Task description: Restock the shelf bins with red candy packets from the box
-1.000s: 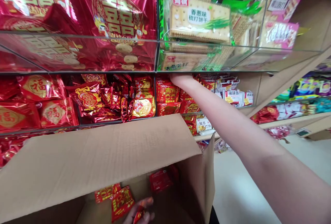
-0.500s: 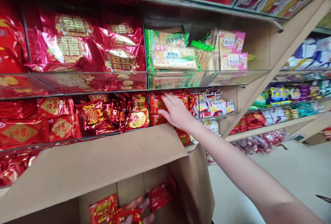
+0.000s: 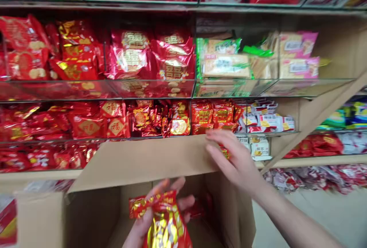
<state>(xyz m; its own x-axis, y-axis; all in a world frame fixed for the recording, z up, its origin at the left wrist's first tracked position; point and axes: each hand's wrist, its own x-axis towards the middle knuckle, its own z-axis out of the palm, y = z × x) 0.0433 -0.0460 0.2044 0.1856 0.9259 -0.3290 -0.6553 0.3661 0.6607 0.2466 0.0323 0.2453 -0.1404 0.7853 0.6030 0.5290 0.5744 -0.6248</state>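
Red-and-gold wrapped packets [image 3: 166, 227] rest in my left hand [image 3: 143, 221], its thumb on top and fingers behind, over the opening of a cardboard box [image 3: 143, 162]. At the right corner of the box's raised flap is my right hand [image 3: 235, 156], fingers apart, holding nothing that shows. Behind that hand, on the lower shelf, red packets with gold print [image 3: 222, 114] stand in a compartment. Inside the box, a dark red packet [image 3: 197, 208] lies partly hidden behind my left fingers.
Above runs a glass-fronted shelf [image 3: 155, 87] with red packets and green-edged crackers [image 3: 226, 64]. White-and-red packets [image 3: 268, 120] sit right of my right hand. A slanted wooden shelf edge [image 3: 315, 118] stands at the right, and another carton [image 3: 40, 217] at the lower left.
My right hand has drawn back from the shelf packets to the box flap. My left hand has risen with the red packets. The view has shifted left.
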